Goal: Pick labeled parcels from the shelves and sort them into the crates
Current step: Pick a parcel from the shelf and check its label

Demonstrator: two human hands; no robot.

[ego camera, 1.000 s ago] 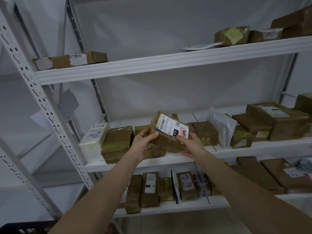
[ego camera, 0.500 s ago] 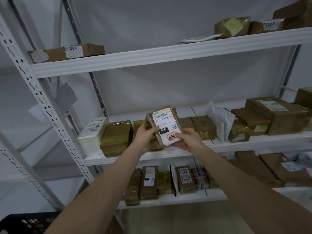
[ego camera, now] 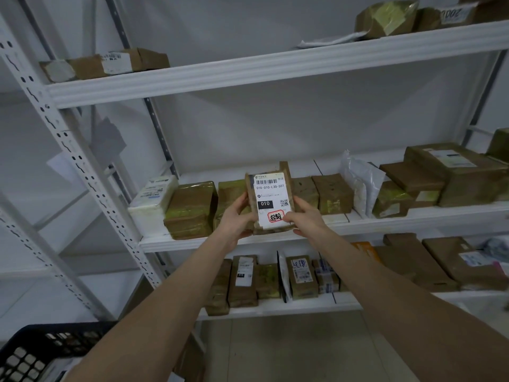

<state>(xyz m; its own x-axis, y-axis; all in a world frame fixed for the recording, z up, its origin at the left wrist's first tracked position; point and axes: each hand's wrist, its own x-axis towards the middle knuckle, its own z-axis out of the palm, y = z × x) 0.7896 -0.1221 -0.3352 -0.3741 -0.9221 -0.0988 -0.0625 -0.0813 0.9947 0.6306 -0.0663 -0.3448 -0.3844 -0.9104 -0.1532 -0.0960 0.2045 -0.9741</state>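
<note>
The left forearm (ego camera: 165, 299) and the right forearm (ego camera: 385, 285) are stretched forward and upward, drawn together. A parcel (ego camera: 271, 194) is gripped between the hands: its left edge by the left hand (ego camera: 236, 216), its right edge by the right hand (ego camera: 306, 219), whose thumb is laid on the front.

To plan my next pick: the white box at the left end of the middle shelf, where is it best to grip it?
Probably by the short front end of the white box, coming from the front: that end faces out, while the brown parcel crowds its right side.
</note>
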